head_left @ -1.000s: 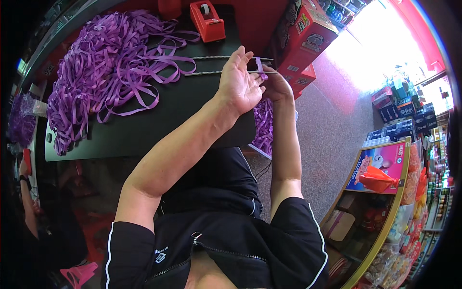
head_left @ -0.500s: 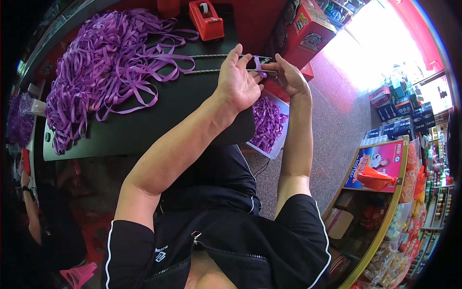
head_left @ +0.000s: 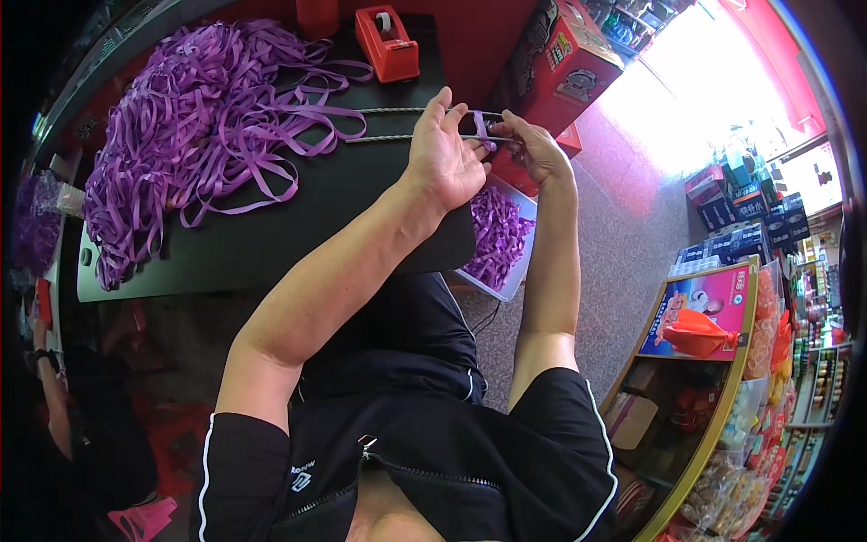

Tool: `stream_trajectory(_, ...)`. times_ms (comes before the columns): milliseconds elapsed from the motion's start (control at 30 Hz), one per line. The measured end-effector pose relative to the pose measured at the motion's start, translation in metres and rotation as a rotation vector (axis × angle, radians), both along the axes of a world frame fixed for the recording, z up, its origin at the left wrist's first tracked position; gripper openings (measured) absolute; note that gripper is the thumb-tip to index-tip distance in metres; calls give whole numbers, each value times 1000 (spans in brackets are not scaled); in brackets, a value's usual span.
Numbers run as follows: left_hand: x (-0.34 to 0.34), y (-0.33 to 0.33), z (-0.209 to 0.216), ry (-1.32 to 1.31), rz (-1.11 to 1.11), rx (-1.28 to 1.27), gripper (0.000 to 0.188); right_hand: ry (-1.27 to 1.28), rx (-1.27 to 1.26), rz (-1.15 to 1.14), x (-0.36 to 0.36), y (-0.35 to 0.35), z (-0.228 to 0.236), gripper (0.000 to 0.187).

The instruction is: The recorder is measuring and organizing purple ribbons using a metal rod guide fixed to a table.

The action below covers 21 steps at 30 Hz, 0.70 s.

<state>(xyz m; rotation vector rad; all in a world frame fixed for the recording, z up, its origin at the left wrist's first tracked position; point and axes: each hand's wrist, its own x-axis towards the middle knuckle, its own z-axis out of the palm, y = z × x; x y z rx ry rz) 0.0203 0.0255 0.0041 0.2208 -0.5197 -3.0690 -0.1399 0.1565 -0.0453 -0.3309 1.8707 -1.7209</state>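
Note:
Two thin twisted metal rods (head_left: 386, 138) run side by side over the dark table. Near their right ends a short purple ribbon (head_left: 480, 126) is looped across both. My left hand (head_left: 446, 161) is at the rods with its palm turned up, thumb raised and fingers stretched toward the ribbon. From the right, my right hand (head_left: 540, 152) reaches in with its fingers bent and drawn together at the ribbon and rod ends. Its fingertips partly hide what they pinch. A large tangled heap of purple ribbon (head_left: 194, 117) lies left of the rods, with loose loops reaching toward them.
A red tape dispenser (head_left: 388, 45) stands behind the rods on the black table (head_left: 379, 212). Below the table's right edge sits a pale bin (head_left: 515, 287) of short purple ribbon pieces. Red boxes (head_left: 578, 68) stand behind; a glass display case (head_left: 686, 406) is at right.
My right hand's fingers have curled in, and the hand has shifted slightly left with the ribbon loop. My left hand stays nearly in place.

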Motion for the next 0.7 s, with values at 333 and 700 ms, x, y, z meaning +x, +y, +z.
stream_trajectory(333,-1,-2,-3,2,-1,14,83,-28,-119,31,13,-7,15,22)
stream_trajectory(700,1,0,0,-18,17,-3,78,323,9,3,30,-16,48,20)
